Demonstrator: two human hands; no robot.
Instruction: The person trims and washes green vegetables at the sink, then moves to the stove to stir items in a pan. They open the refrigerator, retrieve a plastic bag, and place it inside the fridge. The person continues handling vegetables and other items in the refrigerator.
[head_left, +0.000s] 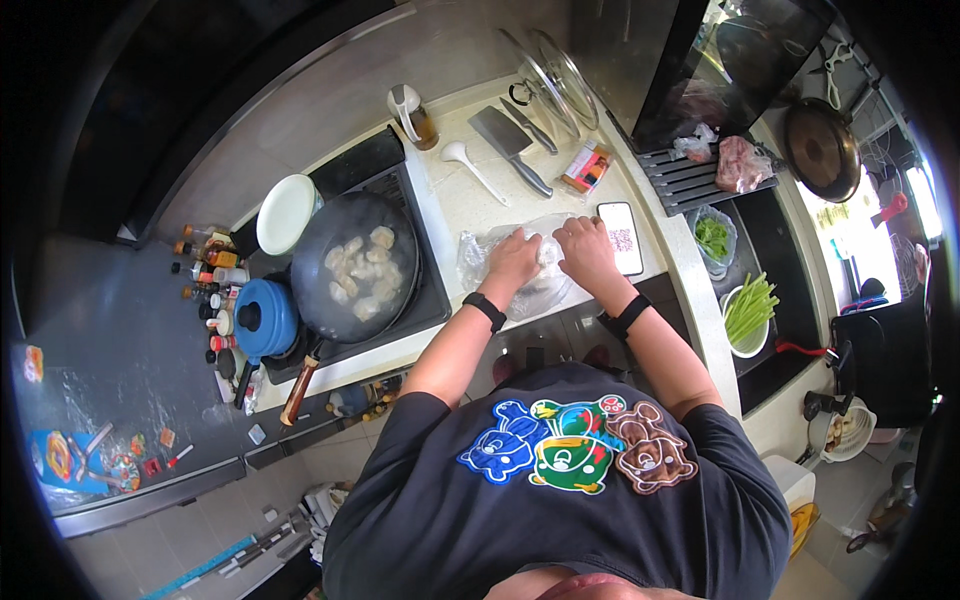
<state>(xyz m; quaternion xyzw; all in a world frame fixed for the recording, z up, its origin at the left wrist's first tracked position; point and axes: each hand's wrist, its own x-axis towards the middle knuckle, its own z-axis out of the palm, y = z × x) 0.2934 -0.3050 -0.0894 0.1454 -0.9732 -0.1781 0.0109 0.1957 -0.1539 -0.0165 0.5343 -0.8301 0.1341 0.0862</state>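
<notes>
On the counter in front of me lies a clear plastic bag (541, 297) with whitish dumplings (550, 253) partly visible inside. My left hand (514, 261) grips the bag from the left, fingers curled into the plastic. From the other side my right hand (586, 249) has its fingertips closed on the bag, close to a dumpling. Just right of that hand, a smartphone (628, 253) lies face up with its screen lit. To the left, a dark wok (313, 247) on the stove holds several pale dumplings (367, 271) in steaming liquid.
Behind the bag lie a white ladle (477, 178), a cleaver (501, 133), a small knife (530, 126) and a packet (586, 168). The wok's handle (301, 390) juts past the counter edge. A blue pot (264, 326) and white plates (286, 214) flank the wok.
</notes>
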